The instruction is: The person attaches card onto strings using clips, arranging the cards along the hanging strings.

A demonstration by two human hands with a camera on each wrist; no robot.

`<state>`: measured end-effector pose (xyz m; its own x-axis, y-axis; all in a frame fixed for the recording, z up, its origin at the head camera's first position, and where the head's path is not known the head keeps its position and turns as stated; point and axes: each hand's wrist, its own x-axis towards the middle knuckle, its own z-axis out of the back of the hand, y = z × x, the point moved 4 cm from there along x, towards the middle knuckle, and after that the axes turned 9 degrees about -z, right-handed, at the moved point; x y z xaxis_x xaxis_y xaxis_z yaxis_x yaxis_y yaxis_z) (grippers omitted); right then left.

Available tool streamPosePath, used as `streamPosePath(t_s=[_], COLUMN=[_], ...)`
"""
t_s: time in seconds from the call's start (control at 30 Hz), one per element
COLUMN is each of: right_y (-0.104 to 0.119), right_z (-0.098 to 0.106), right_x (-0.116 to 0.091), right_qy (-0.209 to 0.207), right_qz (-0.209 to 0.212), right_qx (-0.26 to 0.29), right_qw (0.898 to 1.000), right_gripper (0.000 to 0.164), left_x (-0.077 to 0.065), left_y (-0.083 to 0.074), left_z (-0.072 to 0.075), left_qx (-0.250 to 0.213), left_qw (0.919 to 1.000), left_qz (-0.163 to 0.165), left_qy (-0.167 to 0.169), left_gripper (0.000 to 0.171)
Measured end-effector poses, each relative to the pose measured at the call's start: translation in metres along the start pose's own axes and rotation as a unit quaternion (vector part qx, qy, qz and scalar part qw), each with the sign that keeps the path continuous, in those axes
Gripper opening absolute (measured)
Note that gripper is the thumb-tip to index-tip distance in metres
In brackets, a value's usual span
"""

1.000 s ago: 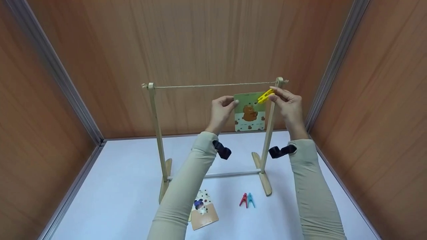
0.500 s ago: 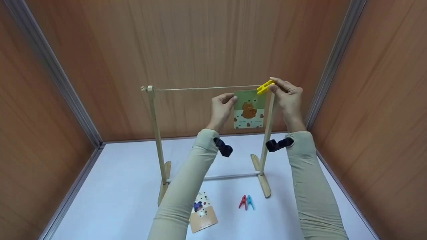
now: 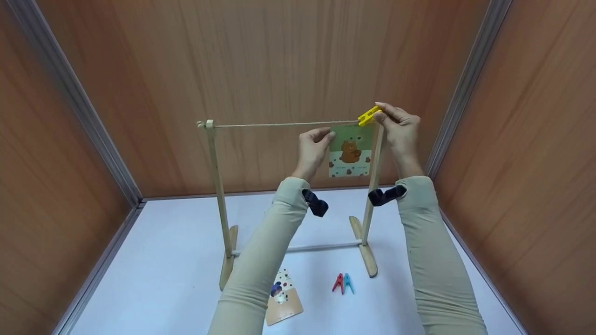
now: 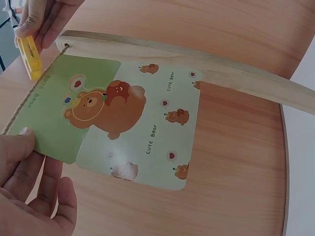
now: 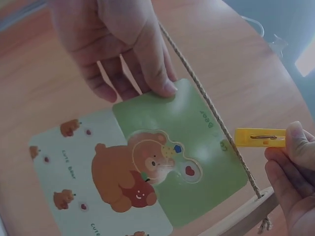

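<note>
My left hand (image 3: pixel 312 151) pinches a green and white bear card (image 3: pixel 350 151) by its upper left edge in the head view. The card hangs upright, its top along the thin rope (image 3: pixel 284 124), close to the right post. Between thumb and fingers, my right hand (image 3: pixel 401 135) holds a yellow clothespin (image 3: pixel 368 116) by its rear end. In the right wrist view the clothespin's front tip (image 5: pixel 242 137) is at the rope, beside the card's top edge; whether its jaws straddle the rope is unclear. Fingers of the left hand (image 4: pixel 39 182) sit partly behind the card in the left wrist view.
A wooden stand (image 3: pixel 218 186) bears the rope between two posts. On the white table (image 3: pixel 167 260) lie a red clothespin (image 3: pixel 338 283), a blue clothespin (image 3: pixel 348 283) and a patterned card (image 3: pixel 285 302), partly hidden by the left sleeve. Wooden panels (image 3: pixel 288 60) enclose the table.
My right hand has raised the yellow clothespin from in front of the card to the rope. The left hand has lifted the card slightly and shifted it a little right, its top now at the rope.
</note>
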<state>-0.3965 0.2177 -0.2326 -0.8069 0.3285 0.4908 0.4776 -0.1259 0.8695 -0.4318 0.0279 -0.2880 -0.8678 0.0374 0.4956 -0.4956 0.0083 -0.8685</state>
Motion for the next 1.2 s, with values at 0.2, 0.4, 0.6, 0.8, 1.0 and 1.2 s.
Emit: streamPosePath(t_s=[0.2,0.4,0.6,0.8,1.0,1.2], right_y=[0.003,0.005,0.005,0.006,0.009,0.012], right_z=[-0.004,-0.005,-0.006,-0.007,-0.007,-0.008], right_x=[0.001,0.003,0.003,0.002,0.0,-0.001], right_qy=[0.004,0.019,0.023,0.026,0.061,0.101], right_qz=[0.008,0.018,0.023,0.018,0.025,0.024], right_qx=[-0.034,-0.07,-0.102,-0.155,-0.204,-0.244], right_qw=[0.999,0.997,0.994,0.987,0.977,0.964], right_gripper=[0.026,0.027,0.027,0.028,0.032,0.038], left_x=[0.0,0.0,0.0,-0.002,-0.003,-0.006], left_y=[-0.001,-0.004,-0.007,-0.008,-0.008,-0.008], left_z=[-0.001,0.0,0.0,-0.002,-0.002,-0.002], left_qx=[-0.001,-0.005,-0.006,-0.014,-0.013,-0.013], left_qw=[1.0,0.9999,0.9999,0.9998,0.9995,0.9996], left_qz=[-0.007,-0.013,-0.009,-0.012,-0.027,-0.025], left_qy=[-0.004,-0.006,-0.003,-0.003,-0.006,-0.005], left_gripper=[0.027,0.026,0.027,0.024,0.021,0.02])
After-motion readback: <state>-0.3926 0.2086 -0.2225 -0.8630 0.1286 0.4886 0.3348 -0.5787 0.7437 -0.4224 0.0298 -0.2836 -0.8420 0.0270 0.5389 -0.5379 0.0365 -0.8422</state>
